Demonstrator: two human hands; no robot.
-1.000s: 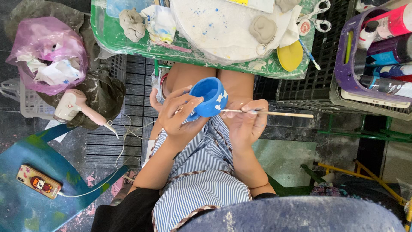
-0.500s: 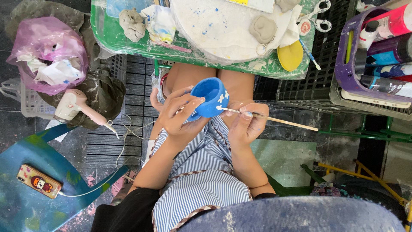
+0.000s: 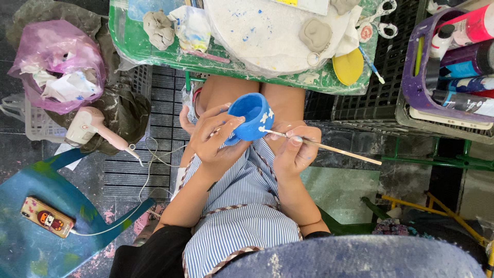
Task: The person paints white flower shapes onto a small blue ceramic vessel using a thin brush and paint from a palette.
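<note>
Left hand [image 3: 218, 136] grips a blue cup [image 3: 250, 116] over the lap, just below the green tray [image 3: 128, 49]. Fingers [image 3: 226, 125] are curled and slightly spread around the cup's side and underside, thumb side hidden. Cup is tilted, mouth facing up toward the tray, white petal marks on its outer wall facing the right hand.

Right hand [image 3: 296, 152] pinches a thin wooden brush [image 3: 329, 148] between thumb and the first fingers, other fingers folded in under it. Brush tip touches the cup's wall at the white marks; the handle sticks out away from the cup, pointing off to the person's right.

Striped apron [image 3: 242, 206] covers the lap beneath the cup.

On the tray, above the cup: a round white board [image 3: 267, 31] with blue flecks, a grey clay lump [image 3: 315, 35] on it, another grey clay lump [image 3: 158, 28] at the tray's far left end, a yellow disc [image 3: 348, 67] at its lower right edge, scissors [image 3: 378, 18] at the right corner.

Right of the tray: a purple basket [image 3: 411, 77] with paint bottles [image 3: 463, 62].

Left of the tray: a pink bag [image 3: 54, 67] of scraps, a hair dryer [image 3: 90, 126] below it, a blue chair [image 3: 31, 226] with a phone [image 3: 47, 217] lying on it.
</note>
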